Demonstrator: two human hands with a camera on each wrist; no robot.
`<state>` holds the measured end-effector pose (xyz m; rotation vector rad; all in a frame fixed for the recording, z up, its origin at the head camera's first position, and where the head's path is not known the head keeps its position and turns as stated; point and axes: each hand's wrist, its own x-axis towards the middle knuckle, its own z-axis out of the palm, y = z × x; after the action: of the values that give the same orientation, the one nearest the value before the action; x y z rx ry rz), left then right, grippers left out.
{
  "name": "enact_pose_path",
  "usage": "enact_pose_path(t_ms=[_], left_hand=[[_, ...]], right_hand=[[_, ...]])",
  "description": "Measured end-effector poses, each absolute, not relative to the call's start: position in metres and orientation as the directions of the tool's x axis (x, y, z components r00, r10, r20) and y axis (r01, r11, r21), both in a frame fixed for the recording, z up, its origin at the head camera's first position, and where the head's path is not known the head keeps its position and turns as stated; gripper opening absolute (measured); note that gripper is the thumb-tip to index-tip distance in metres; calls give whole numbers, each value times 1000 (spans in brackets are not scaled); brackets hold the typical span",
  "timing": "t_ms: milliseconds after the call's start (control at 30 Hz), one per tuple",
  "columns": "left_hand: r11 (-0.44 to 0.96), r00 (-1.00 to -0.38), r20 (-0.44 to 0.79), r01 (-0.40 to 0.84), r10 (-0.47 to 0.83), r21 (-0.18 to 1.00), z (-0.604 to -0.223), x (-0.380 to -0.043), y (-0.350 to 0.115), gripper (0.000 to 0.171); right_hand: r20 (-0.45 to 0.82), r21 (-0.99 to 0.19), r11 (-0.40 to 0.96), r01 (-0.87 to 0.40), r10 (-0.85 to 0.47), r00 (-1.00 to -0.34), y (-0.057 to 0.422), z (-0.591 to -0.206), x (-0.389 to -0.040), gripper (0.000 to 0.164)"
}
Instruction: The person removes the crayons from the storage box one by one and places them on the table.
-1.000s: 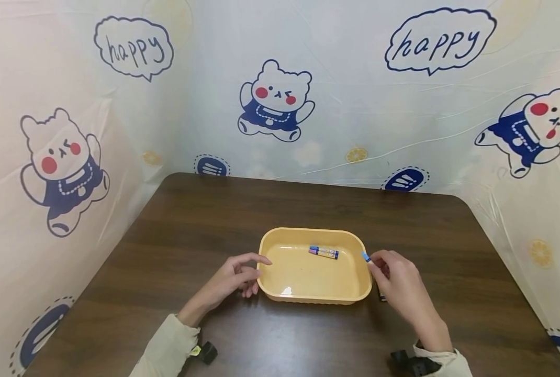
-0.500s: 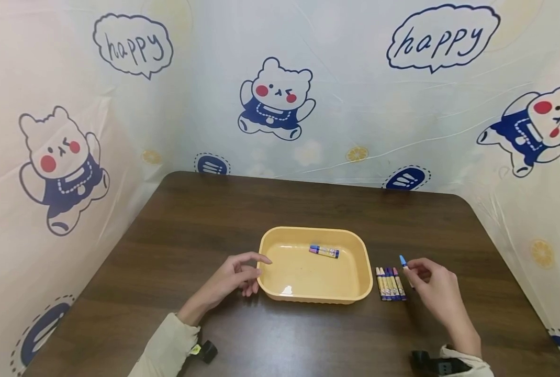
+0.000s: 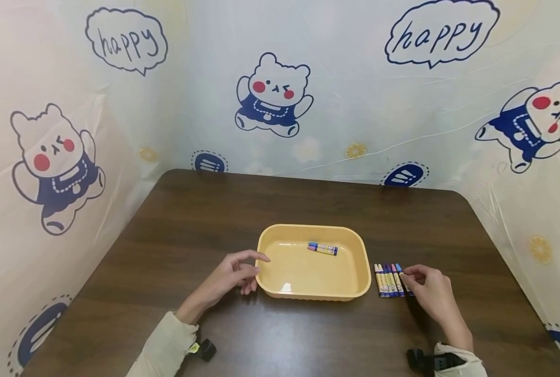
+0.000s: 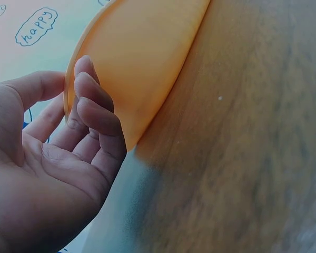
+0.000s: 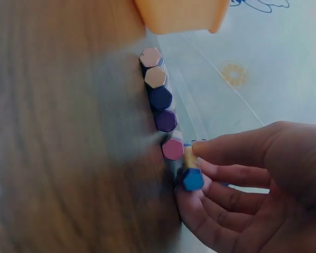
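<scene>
A yellow tray [image 3: 314,299] sits on the table, and two crayons [image 3: 322,248], one with a blue tip and one with a pinkish tip, lie side by side in it. My left hand [image 3: 233,272] holds the tray's left rim, index finger over the edge and thumb outside. Right of the tray is a row of several crayons [image 3: 386,281] with pale, dark blue, purple and pink ends. At the row's right end, my right hand [image 3: 433,288] pinches a blue crayon [image 5: 193,178] beside the pink one [image 5: 173,149]; fingers partly hide it in the head view.
The dark wooden table [image 3: 214,204] extends around the tray. A printed cloth [image 3: 346,104] with bears and "happy" bubbles hangs behind it and along both sides. Wrist cameras [image 3: 207,350] are strapped near both sleeves.
My right hand has carried the blue crayon from the tray's right rim out to the right, then slightly back left against the row. My left hand stays at the tray's rim.
</scene>
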<state>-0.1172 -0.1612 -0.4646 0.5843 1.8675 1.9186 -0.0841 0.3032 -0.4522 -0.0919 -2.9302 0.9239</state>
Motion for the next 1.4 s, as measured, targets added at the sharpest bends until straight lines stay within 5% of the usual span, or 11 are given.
enact_pose_path(t_ms=[1033, 1400], left_hand=[[-17, -839, 16, 9, 544, 1000, -464, -122, -163, 32], [-28, -831, 14, -2, 556, 1000, -467, -119, -161, 33]], right_hand=[[68, -616, 788, 23, 82, -994, 307, -462, -89, 21], [64, -732, 673, 104, 220, -973, 301, -452, -77, 23]])
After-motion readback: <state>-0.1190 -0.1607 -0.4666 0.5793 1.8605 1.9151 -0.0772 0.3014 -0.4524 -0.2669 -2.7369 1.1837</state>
